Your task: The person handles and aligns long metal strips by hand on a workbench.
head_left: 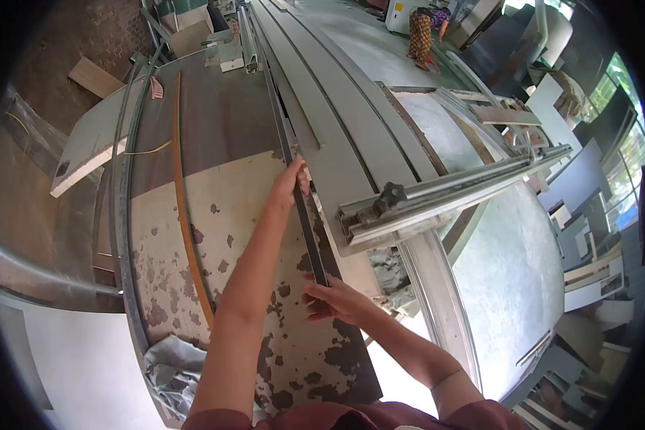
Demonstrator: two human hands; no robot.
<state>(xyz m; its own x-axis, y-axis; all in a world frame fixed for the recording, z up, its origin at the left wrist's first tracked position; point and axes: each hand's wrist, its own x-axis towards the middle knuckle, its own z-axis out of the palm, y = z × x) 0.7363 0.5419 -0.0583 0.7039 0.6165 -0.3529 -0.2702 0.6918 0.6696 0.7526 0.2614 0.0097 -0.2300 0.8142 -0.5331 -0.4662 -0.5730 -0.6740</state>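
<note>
A long, thin dark strip (307, 228) runs away from me over the worktop, along the left side of the grey sliding table (351, 161). My left hand (289, 183) is wrapped round it partway along, fingers closed. Close to my body, my right hand (331, 297) grips the strip's near end, the thumb on top and the fingers partly hidden below. Under both hands lies the worn, patchy worktop (247, 208), its paint flaked off in dark spots. A narrow orange-brown strip (181, 186) lies lengthwise to the left of my left arm.
A metal fence with a black knob (390, 195) crosses the sliding table on the right. A crumpled grey cloth (175, 369) lies at the near left corner. Boards (588, 287) lean at the right. In the back, another person (421, 36) bends over.
</note>
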